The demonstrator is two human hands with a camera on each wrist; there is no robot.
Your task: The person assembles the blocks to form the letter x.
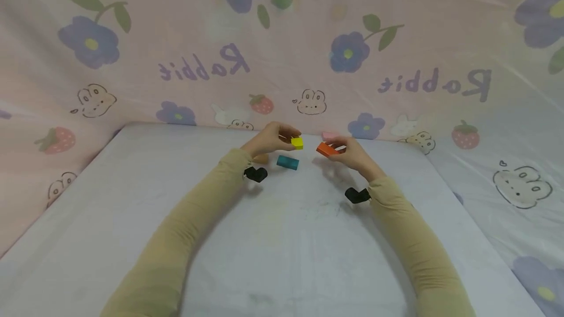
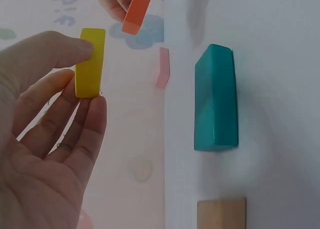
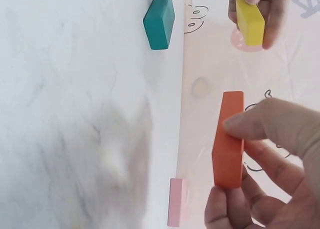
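Observation:
My left hand (image 1: 272, 139) pinches a yellow block (image 1: 297, 143) between thumb and fingers, held above the table. Facing it across a gap, my right hand (image 1: 354, 154) grips an orange block (image 1: 327, 149), also off the surface. Below and between the hands, a teal block (image 2: 216, 96) lies on the table. A plain wooden block (image 2: 221, 213) sits beside the teal one, partly hidden by the left hand in the head view. At the back, a pink block (image 3: 175, 202) rests on the table behind the orange one. The two held blocks do not touch.
A white-covered table (image 1: 282, 238) spreads out toward me. Behind it hangs a pink curtain (image 1: 286, 38) printed with flowers, rabbits and strawberries. Black wrist-camera mounts (image 1: 256, 174) stick out inward from both sleeves, just above the table.

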